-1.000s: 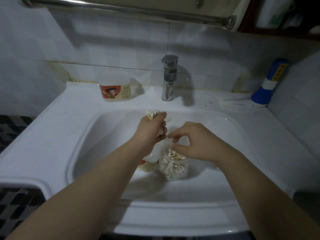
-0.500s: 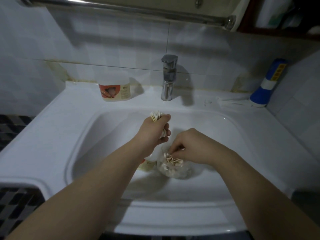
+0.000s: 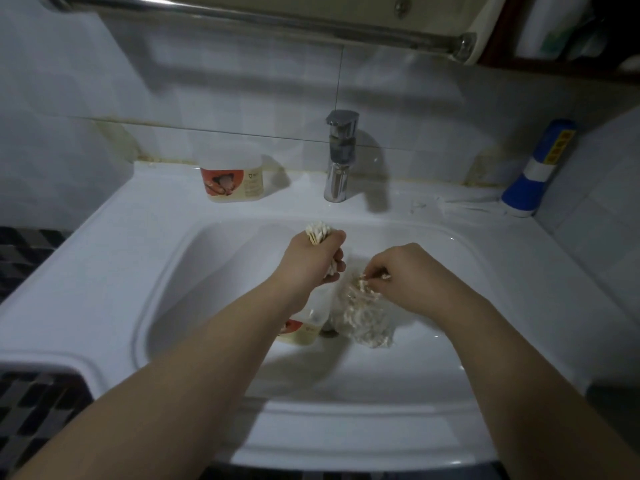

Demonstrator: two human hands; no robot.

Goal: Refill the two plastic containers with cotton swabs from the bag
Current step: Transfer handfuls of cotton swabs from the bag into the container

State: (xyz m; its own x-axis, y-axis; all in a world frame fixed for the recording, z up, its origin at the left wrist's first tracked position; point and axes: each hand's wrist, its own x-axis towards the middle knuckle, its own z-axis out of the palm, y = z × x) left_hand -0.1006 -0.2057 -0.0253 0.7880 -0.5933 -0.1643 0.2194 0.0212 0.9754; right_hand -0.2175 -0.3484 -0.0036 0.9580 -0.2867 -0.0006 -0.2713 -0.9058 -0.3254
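Gripping swabs (image 3: 317,232) in a fist, the left hand (image 3: 310,261) hovers over the near container (image 3: 301,332) in the sink (image 3: 104,271), beside the bag (image 3: 367,323), where the right hand (image 3: 408,275) pinches more swabs. The far container (image 3: 232,181) stands left of the tap (image 3: 341,157).

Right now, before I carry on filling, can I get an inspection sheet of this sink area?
Surface: white ceramic sink; the work sits in its basin.
Job's things: clear plastic bag of cotton swabs lies in the basin; translucent plastic container with orange label beside it, partly hidden under the left forearm; second matching container on the back ledge.
Clutter: blue-and-white cylinder leans in the right corner; kind unclear.
Hands: left hand grips a bundle of swabs; right hand pinches a few swabs at the bag's mouth.
Cables: nothing seen.
Surroundings: chrome tap, grey tiled wall, metal rail above.
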